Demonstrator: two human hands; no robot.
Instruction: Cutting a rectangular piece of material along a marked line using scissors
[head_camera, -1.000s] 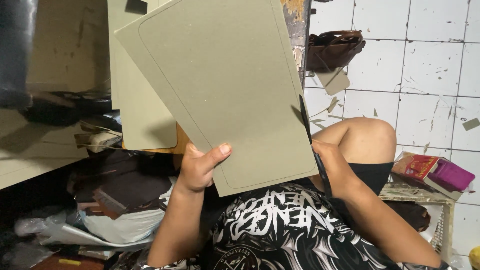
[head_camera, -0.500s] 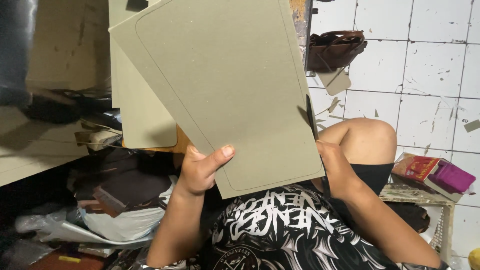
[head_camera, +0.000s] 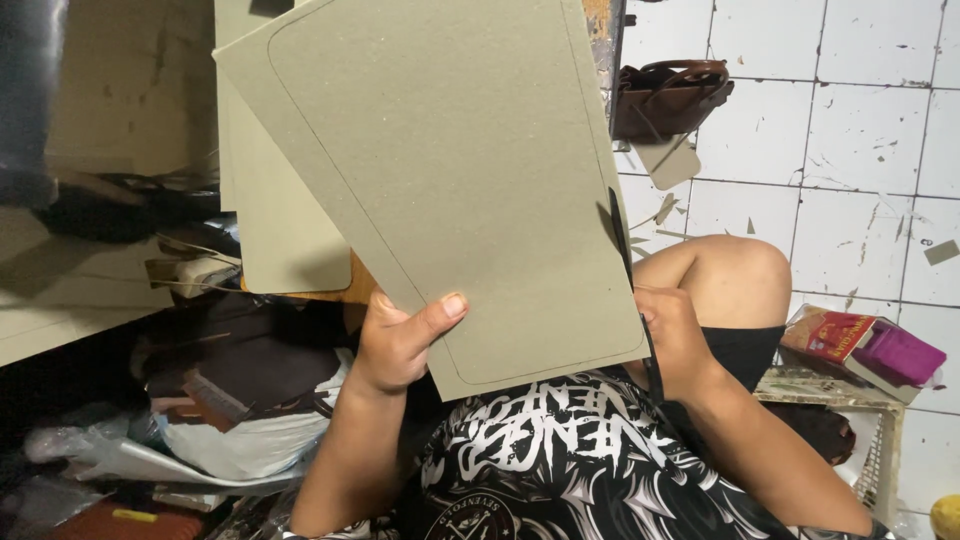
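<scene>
Grey-green cardboard sheet at centre frame has tilted slightly: I pinch its lower edge with left hand; right hand fingers hidden behind the edge, state indeterminate.

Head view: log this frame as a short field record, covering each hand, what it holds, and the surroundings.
Held item: large grey-green cardboard sheet with a rounded outline drawn on it
Left hand: grip on the sheet's lower left edge, thumb on its face
Right hand: at the sheet's right edge, holding dark scissors along that edge
Behind the sheet: a second cardboard piece
Floor: white tiles with cardboard scraps
On the floor: brown bag
Lower right: red and purple boxes
</scene>
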